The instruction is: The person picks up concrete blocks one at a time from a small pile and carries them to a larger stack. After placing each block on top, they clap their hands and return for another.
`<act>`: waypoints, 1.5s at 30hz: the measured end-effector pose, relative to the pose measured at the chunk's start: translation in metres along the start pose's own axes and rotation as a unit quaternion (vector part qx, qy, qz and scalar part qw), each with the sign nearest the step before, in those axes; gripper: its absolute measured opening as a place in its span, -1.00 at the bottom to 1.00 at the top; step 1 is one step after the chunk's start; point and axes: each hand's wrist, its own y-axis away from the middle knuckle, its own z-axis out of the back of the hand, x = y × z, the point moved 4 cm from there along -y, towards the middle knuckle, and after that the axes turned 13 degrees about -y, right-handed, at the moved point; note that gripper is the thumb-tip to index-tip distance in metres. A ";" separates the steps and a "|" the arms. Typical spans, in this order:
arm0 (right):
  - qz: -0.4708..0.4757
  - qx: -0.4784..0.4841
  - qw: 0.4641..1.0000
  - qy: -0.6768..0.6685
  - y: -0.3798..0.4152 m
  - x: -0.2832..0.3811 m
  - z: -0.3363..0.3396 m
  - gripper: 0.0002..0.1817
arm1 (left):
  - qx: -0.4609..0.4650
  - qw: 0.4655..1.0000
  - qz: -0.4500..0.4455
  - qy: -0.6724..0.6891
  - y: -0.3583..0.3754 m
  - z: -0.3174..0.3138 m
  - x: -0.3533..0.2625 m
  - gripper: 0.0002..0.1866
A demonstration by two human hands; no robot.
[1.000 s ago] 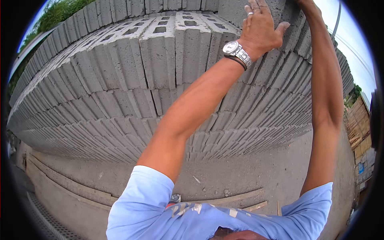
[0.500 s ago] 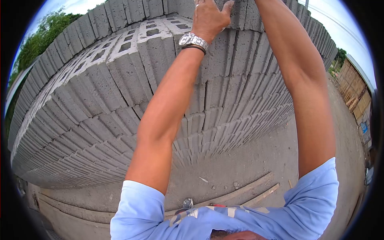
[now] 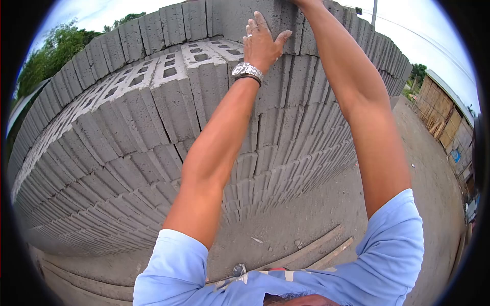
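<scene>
My left hand (image 3: pixel 263 43) reaches up to the face of a grey concrete block (image 3: pixel 230 19) in the top row. Its fingers are stretched out with the thumb apart, and it seems to lie flat against the block. A metal watch and a dark band circle that wrist. Only the edge of my right hand (image 3: pixel 305 3) shows at the top of the view, by the upper blocks; its fingers are out of sight. Below both arms stands the tall stack of hollow blocks (image 3: pixel 176 109), laid in several rows, with open holes showing on the ledge at left.
Wooden planks (image 3: pixel 326 242) lie on the dirt ground (image 3: pixel 286 224) near my feet. To the right, a dirt path (image 3: pixel 418 178) runs past a shed with woven walls (image 3: pixel 439 109). Trees (image 3: pixel 48 56) rise behind the stack at left.
The view has tilted up and shifted slightly, so more of the top row shows. My left hand's fingers now appear fully, spread against the block. My right arm appears further left.
</scene>
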 end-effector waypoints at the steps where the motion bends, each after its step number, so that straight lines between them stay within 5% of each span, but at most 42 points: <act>1: -0.032 -0.004 0.999 -0.032 0.000 0.003 0.005 -0.78 | -0.030 0.998 -0.044 -0.036 0.018 0.009 -0.002 -0.15; 3: -0.094 -0.015 0.991 -0.090 -0.001 0.009 0.015 -0.75 | -0.106 0.983 -0.141 -0.042 0.084 0.042 -0.011 -0.33; 5: -0.142 -0.023 0.980 -0.139 0.000 0.011 0.015 -0.71 | -0.041 0.990 -0.134 0.035 0.188 0.072 -0.009 -0.47; 9: -0.205 -0.055 0.957 -0.200 0.018 0.018 0.029 -0.64 | 0.297 0.935 0.192 0.015 0.523 0.107 0.075 -0.51; 10: -0.191 -0.074 0.956 -0.209 0.012 0.017 0.023 -0.65 | 0.355 0.875 0.325 -0.053 0.658 0.138 0.105 -0.44; 11: -0.165 -0.111 0.958 -0.208 0.022 0.025 0.025 -0.66 | 0.498 0.714 0.453 -0.193 0.800 0.192 0.121 -0.35; 12: -0.132 -0.156 0.955 -0.214 0.035 0.040 0.029 -0.67 | 0.539 0.568 0.577 -0.232 0.891 0.274 0.101 -0.36; 13: -0.093 -0.205 0.947 -0.228 0.057 0.067 0.034 -0.68 | 0.502 0.449 0.693 -0.258 0.955 0.366 0.056 -0.45; 15: -0.044 -0.288 0.920 -0.261 0.123 0.147 0.056 -0.70 | 0.274 0.275 0.847 -0.364 1.031 0.531 -0.062 -0.56; 16: -0.050 -0.308 0.911 -0.271 0.170 0.192 0.062 -0.70 | 0.202 0.240 0.861 -0.400 1.070 0.601 -0.115 -0.62; 17: -0.076 -0.307 0.906 -0.281 0.226 0.237 0.062 -0.70 | 0.226 0.241 0.827 -0.456 1.101 0.662 -0.172 -0.57; 18: -0.128 -0.273 0.900 -0.315 0.291 0.281 0.051 -0.70 | -0.123 0.156 0.893 -0.405 1.126 0.712 -0.241 -0.49; 20: -0.283 -0.117 0.818 -0.487 0.447 0.370 -0.008 -0.72 | -0.108 0.153 0.802 -0.567 1.127 0.781 -0.328 -0.48; 22: -0.526 0.209 0.599 -0.566 0.620 0.504 -0.047 -0.74 | -0.119 0.104 0.753 -0.638 1.030 0.779 -0.358 -0.54; 23: -0.591 0.386 0.481 -0.520 0.682 0.572 -0.044 -0.74 | -0.271 0.160 0.787 -0.530 1.050 0.776 -0.365 -0.57; 24: -0.595 0.381 0.456 -0.542 0.732 0.623 -0.031 -0.76 | -0.416 0.218 0.783 -0.407 1.067 0.772 -0.365 -0.58; 25: -0.530 0.492 0.464 -0.512 0.737 0.671 0.002 -0.75 | -0.415 0.159 0.824 -0.352 1.057 0.760 -0.356 -0.61; 28: -0.481 0.532 0.400 -0.570 0.736 0.801 0.056 -0.73 | -0.308 0.168 0.888 -0.299 1.105 0.742 -0.325 -0.56; 30: -0.470 0.521 0.331 -0.631 0.719 0.892 0.074 -0.70 | -0.347 0.163 0.894 -0.233 1.141 0.738 -0.302 -0.51; 33: -0.352 0.655 0.318 -0.588 0.686 1.006 0.091 -0.66 | -0.332 0.150 0.907 -0.210 1.227 0.774 -0.268 -0.56; 35: -0.282 0.740 0.294 -0.536 0.650 1.026 0.122 -0.66 | -0.281 0.145 0.935 -0.159 1.258 0.762 -0.283 -0.58; 36: -0.246 0.772 0.260 -0.525 0.635 1.078 0.148 -0.66 | -0.328 0.151 0.917 -0.169 1.254 0.787 -0.283 -0.58; 41: -0.096 0.810 0.277 -0.507 0.591 1.217 0.235 -0.66 | -0.479 0.156 0.847 -0.169 1.258 0.862 -0.292 -0.58; 45: 0.041 0.822 0.277 -0.496 0.558 1.342 0.288 -0.67 | -0.606 0.105 0.760 -0.209 1.293 0.902 -0.295 -0.62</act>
